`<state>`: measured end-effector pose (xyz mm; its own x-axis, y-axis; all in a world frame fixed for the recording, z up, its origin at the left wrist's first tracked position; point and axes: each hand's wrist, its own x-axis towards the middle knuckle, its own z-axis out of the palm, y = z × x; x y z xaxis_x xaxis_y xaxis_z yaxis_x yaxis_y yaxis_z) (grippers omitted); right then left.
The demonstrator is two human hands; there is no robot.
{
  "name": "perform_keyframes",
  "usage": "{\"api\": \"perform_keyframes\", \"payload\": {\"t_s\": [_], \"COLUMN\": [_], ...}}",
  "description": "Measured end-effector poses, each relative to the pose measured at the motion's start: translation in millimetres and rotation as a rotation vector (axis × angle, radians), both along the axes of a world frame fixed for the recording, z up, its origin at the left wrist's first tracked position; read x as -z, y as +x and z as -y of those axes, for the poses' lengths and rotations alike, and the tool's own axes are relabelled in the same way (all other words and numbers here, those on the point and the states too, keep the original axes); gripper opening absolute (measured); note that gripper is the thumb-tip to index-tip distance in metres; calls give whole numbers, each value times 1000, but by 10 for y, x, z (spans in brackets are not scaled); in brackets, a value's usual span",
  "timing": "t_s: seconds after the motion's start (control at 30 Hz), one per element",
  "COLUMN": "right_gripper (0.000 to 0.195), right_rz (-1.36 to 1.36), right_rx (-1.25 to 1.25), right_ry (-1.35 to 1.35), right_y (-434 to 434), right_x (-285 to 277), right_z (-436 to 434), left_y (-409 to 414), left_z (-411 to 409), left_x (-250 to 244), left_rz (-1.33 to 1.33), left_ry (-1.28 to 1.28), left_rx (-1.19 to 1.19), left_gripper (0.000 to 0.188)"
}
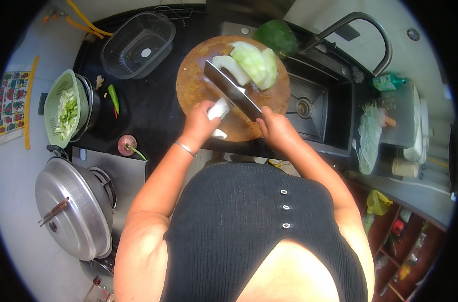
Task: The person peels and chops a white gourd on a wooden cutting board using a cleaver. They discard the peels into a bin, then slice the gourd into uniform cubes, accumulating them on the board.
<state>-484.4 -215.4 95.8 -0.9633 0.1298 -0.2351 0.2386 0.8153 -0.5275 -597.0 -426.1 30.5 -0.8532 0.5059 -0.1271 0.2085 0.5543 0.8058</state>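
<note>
On a round wooden chopping board [193,81] lie several peeled pale-green pieces of winter melon [249,64], grouped at its far right. My right hand [276,128] grips the handle of a broad cleaver [232,90], whose blade slants up and left across the board. Between the fingers of my left hand [199,122] is a white chunk of melon [218,108], left of the blade. A smaller white piece [219,134] lies below that hand at the board's near edge. Part of the board is hidden under the blade and my hands.
The black sink [308,102] and its tap [384,41] are to the right, with a dark-green uncut melon [276,37] behind the board. Leftward are a clear plastic basin [138,45], a green chilli [113,97], an onion [127,145], a colander of chopped greens [47,109] and a lidded wok [74,211].
</note>
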Motion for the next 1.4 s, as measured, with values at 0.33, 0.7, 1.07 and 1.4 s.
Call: {"api": "perform_keyframes", "payload": {"t_s": [0.33,0.7,1.07,1.4], "right_gripper": [18,20,21,22], "right_rz": [-39,76,-102,74], "right_rx": [-199,-196,-101,-89], "right_ry": [112,112,-90,-73], "right_y": [60,-399,-26,-102], "right_x": [-240,147,-58,-24], "right_z": [44,138,163,283], "left_y": [-301,-319,-117,-167], "left_z": [80,64,116,112], "left_x": [-59,-15,173,163], "left_rz": [338,317,320,339], "left_ry": [-65,-27,36,11], "left_rx": [-24,-8,-215,-177], "left_gripper": [43,40,35,38]}}
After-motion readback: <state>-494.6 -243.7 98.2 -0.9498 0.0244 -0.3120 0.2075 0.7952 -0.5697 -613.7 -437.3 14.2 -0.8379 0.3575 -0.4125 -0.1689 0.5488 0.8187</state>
